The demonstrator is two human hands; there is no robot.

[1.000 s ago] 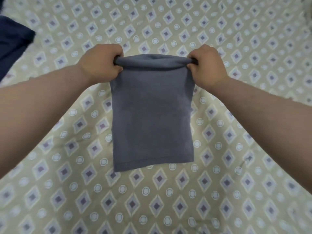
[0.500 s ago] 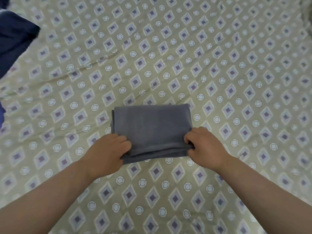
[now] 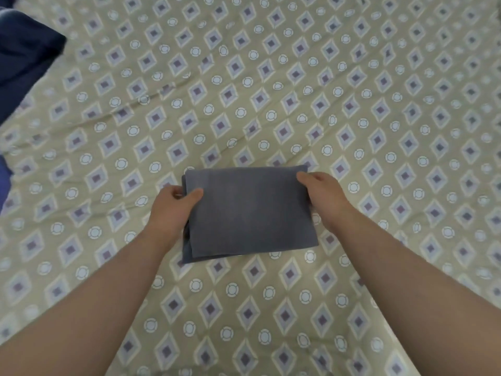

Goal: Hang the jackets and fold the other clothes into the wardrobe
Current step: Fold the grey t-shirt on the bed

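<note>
A grey garment [image 3: 249, 210], folded into a small rectangle of several layers, is held just above the patterned bedspread [image 3: 271, 90] in the middle of the view. My left hand [image 3: 173, 207] grips its left edge, thumb on top and fingers underneath. On the opposite side my right hand [image 3: 322, 196] grips the right edge the same way. The near edge of the garment hangs slightly, its layers fanning at the near left corner.
Dark blue clothing [image 3: 24, 55] lies at the far left edge of the bed, with a lighter blue piece [image 3: 4, 175] below it at the frame edge. The beige bedspread with diamond and ring print fills the view all around.
One second ago both hands held the garment up by its top edge. They laid it down folded over, then moved to its side edges and now hold it as a folded rectangle.
</note>
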